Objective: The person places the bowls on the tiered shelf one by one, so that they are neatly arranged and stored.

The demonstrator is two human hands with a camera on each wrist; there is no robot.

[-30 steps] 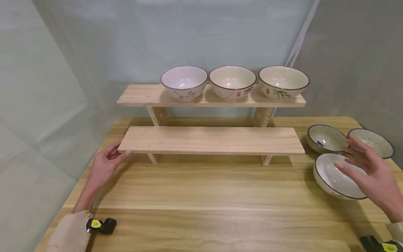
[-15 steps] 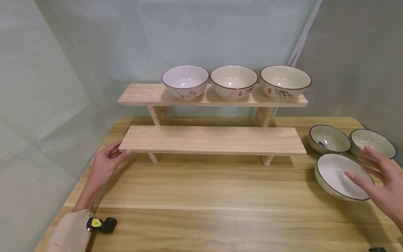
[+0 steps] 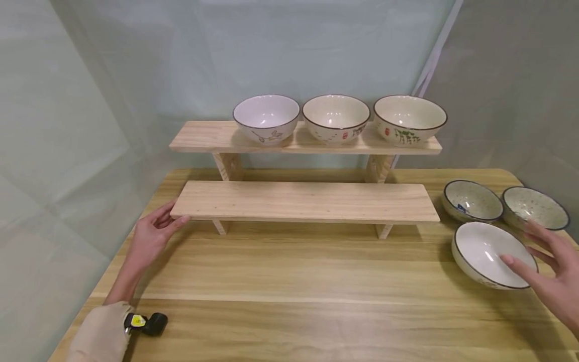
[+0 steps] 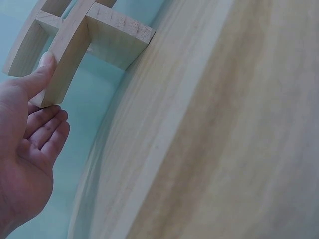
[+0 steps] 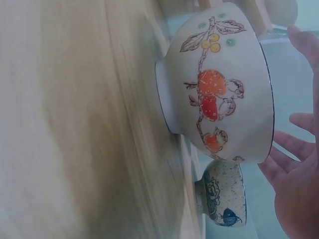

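My left hand (image 3: pixel 150 236) holds the left end of the lower board of a two-tier wooden shelf (image 3: pixel 307 201). In the left wrist view its thumb lies against one face of the board, and the fingers curl at the end. My right hand (image 3: pixel 555 275), fingers spread and loosely bent, hovers at the right rim of a white bowl (image 3: pixel 484 251), the thumb overlapping its inside. The right wrist view shows orange birds and a branch painted on this bowl (image 5: pixel 224 94), which stands upright on the table, with nothing in the hand (image 5: pixel 299 184).
Three rimmed bowls, a white one (image 3: pixel 267 113) and cream ones (image 3: pixel 335 113) (image 3: pixel 409 115), stand in a row on the upper board. Behind the white bowl are two speckled bowls (image 3: pixel 472 198) (image 3: pixel 534 206) on the wooden table (image 3: pixel 289 281). Pale fabric (image 3: pixel 289 50) hangs behind.
My right hand has drawn back to the right and slightly down, away from over the white bowl towards its right rim. The left hand keeps its hold on the shelf.
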